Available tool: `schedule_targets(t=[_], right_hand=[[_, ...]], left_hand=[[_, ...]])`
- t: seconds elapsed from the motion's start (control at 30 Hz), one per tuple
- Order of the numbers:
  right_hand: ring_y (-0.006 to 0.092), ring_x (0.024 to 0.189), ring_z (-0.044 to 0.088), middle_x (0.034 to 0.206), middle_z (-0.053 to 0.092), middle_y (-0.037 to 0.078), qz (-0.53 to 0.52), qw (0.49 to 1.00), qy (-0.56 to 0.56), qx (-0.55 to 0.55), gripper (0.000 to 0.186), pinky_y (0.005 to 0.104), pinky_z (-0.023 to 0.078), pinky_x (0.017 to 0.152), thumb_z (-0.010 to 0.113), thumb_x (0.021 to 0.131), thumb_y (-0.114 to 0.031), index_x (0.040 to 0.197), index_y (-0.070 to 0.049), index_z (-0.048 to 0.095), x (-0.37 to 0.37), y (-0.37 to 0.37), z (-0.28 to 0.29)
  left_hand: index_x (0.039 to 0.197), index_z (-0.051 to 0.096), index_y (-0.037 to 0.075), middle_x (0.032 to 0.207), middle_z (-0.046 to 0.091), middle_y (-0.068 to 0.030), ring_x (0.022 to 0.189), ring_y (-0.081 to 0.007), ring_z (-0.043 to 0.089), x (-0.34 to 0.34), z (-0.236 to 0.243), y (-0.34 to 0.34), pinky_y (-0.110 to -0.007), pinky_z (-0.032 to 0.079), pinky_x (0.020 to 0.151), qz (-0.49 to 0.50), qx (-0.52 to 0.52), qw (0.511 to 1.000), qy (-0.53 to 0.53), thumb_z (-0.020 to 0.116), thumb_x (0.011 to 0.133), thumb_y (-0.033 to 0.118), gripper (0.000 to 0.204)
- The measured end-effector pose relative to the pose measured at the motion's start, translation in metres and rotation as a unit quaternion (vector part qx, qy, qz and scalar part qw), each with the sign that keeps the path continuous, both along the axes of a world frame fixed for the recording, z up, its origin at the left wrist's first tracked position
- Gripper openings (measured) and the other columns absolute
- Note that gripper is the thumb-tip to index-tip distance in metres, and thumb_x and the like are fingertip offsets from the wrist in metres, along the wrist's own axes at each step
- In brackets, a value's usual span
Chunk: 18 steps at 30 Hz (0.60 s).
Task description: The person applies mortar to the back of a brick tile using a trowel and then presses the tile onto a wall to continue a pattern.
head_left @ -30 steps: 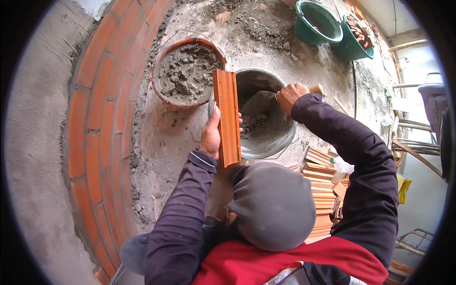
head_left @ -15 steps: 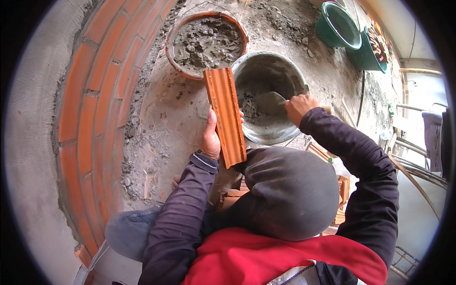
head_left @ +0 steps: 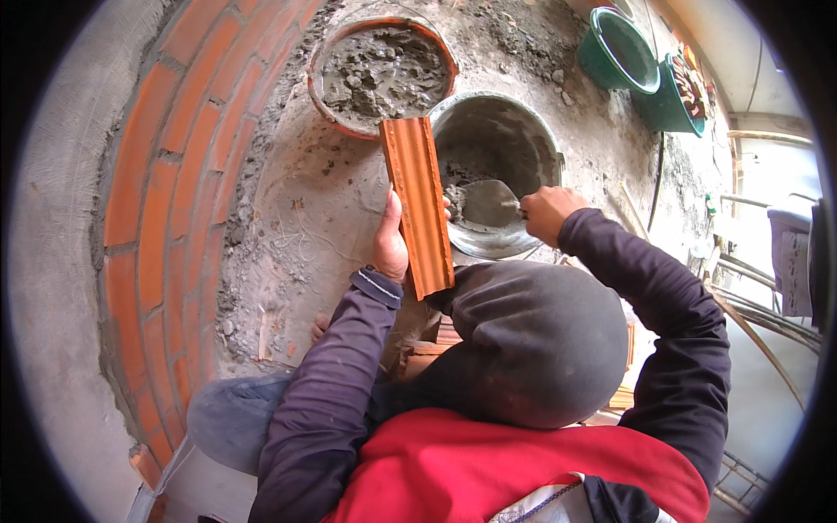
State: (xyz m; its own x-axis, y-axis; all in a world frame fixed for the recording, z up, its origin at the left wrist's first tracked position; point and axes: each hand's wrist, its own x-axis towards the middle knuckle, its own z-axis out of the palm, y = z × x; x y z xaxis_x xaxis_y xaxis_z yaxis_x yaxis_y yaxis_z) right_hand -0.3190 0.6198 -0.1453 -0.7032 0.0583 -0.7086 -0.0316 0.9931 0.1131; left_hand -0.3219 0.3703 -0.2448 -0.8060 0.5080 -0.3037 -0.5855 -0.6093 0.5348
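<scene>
My left hand (head_left: pixel 391 240) grips a long, grooved orange clay piece (head_left: pixel 416 209), held lengthwise at the near left edge of a grey bucket (head_left: pixel 545 131). My right hand (head_left: pixel 549 211) is closed on the handle of a trowel, whose blade (head_left: pixel 488 202) lies inside that bucket beside some grey mortar (head_left: pixel 455 199). The handle is mostly hidden by my fingers. An orange bucket (head_left: pixel 318 83) full of wet, lumpy mortar sits just beyond the clay piece. A dark grey hood (head_left: pixel 532 349) and a red garment fill the lower middle between my forearms, hiding part of the floor.
A curved course of red bricks (head_left: pixel 157 244) runs along the left beside rough plaster. Green tubs (head_left: pixel 615 65) stand at the upper right, one holding broken pieces. Metal bars and poles (head_left: pixel 750 309) lean at the right. More clay pieces (head_left: pixel 418 357) lie behind the hood. Rubble covers the floor edges.
The view has shifted, so both buckets appear higher and further right. My right hand with the trowel has moved toward the grey bucket's near side, and the clay piece has tilted slightly.
</scene>
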Motion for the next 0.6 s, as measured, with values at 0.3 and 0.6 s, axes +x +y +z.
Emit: schedule_targets(t=[0.3, 0.6], right_hand=[[0.0248, 0.085, 0.072, 0.085, 0.073, 0.009, 0.165, 0.974, 0.064, 0.143, 0.017, 0.0379, 0.056, 0.072, 0.060, 0.085, -0.018, 0.085, -0.011, 0.075, -0.020, 0.014, -0.007], [0.0317, 0.087, 0.071, 0.089, 0.072, 0.015, 0.041, 0.999, 0.013, 0.021, 0.021, 0.0424, 0.056, 0.076, 0.055, 0.084, -0.015, 0.090, -0.010, 0.075, -0.005, -0.012, -0.002]], left_hand=[[0.132, 0.049, 0.002, 0.111, 0.064, -0.0148, 0.098, -0.0204, 0.063, 0.000, 0.001, -0.001, -0.034, 0.052, 0.085, 0.014, -0.004, 1.000, 0.007, 0.037, 0.098, 0.062, 0.070], [0.132, 0.049, 0.001, 0.110, 0.065, -0.0146, 0.097, -0.0199, 0.063, 0.004, 0.000, 0.003, -0.033, 0.052, 0.084, 0.027, 0.002, 1.000, -0.004, 0.039, 0.098, 0.062, 0.071]])
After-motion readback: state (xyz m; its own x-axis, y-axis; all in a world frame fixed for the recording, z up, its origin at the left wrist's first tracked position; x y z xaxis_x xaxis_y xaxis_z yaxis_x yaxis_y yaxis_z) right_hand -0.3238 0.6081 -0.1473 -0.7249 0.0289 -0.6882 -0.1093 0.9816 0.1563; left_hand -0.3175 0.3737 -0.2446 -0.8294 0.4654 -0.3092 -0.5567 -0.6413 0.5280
